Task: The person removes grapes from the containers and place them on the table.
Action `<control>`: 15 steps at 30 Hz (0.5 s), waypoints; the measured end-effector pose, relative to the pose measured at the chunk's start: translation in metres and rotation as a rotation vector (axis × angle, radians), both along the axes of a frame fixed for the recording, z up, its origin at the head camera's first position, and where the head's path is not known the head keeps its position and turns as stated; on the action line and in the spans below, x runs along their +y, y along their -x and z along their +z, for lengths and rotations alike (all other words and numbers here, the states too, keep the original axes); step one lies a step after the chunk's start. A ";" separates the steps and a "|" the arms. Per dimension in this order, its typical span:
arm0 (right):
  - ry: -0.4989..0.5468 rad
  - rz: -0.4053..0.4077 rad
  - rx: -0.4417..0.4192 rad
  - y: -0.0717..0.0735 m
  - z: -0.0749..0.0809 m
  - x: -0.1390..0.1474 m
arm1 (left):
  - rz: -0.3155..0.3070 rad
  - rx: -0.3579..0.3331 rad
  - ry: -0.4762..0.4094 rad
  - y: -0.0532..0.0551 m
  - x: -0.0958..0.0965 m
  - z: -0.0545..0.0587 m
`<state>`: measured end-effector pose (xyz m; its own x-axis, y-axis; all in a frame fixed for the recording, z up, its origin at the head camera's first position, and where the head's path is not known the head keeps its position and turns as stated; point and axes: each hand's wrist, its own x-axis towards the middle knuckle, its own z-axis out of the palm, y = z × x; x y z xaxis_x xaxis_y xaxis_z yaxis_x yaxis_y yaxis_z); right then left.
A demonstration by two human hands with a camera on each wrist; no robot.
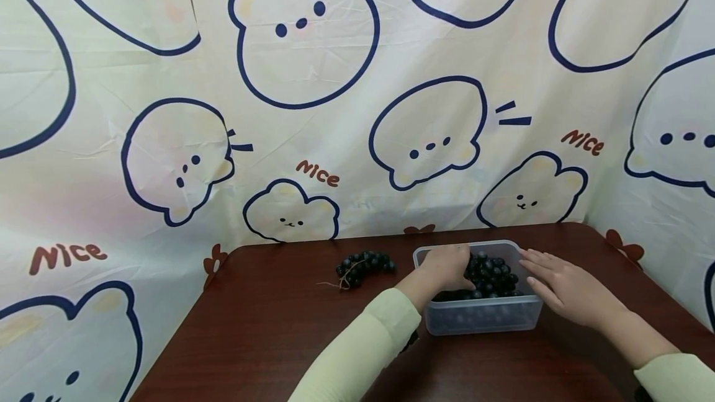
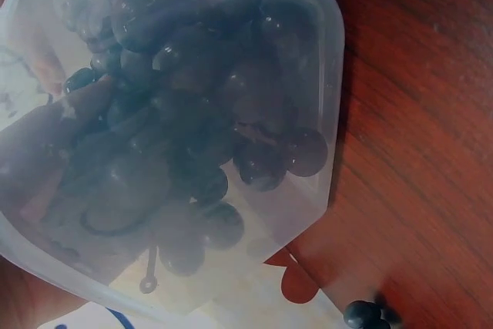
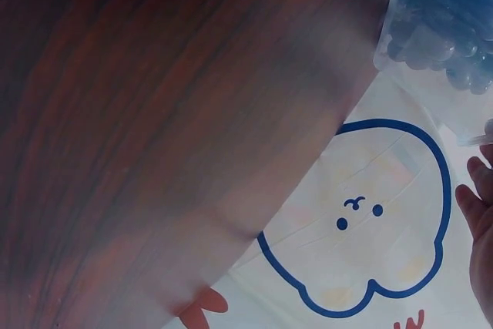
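A clear plastic container point(image 1: 483, 318) holds dark grapes point(image 1: 491, 275). My left hand point(image 1: 444, 265) reaches over its left side, thumb down among the grapes. Through the cloudy wall in the left wrist view, part of that hand point(image 2: 65, 132) lies against the grapes point(image 2: 185, 125); its fingertips are mostly hidden, so its hold is unclear. My right hand point(image 1: 572, 287) is at the container's right rim, fingers extended and holding nothing. The right wrist view catches the fingers point(image 3: 481, 213) close to the container's edge.
A small bunch of dark grapes with a bare stem point(image 1: 363, 267) lies on the brown table point(image 1: 268, 321), left of the container. Behind and beside the table hangs a pale cloth point(image 1: 313, 141) printed with cartoon bears.
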<state>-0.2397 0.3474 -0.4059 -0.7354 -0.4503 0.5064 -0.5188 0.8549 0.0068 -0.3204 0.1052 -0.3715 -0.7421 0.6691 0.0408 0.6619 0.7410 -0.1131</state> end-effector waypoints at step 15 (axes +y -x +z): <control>0.002 -0.008 0.007 0.001 -0.003 0.002 | -0.068 0.081 -0.012 -0.002 -0.001 0.000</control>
<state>-0.2412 0.3495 -0.4085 -0.7356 -0.4435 0.5121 -0.5119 0.8590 0.0086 -0.3180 0.1041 -0.3718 -0.6892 0.7167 0.1070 0.6996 0.6965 -0.1593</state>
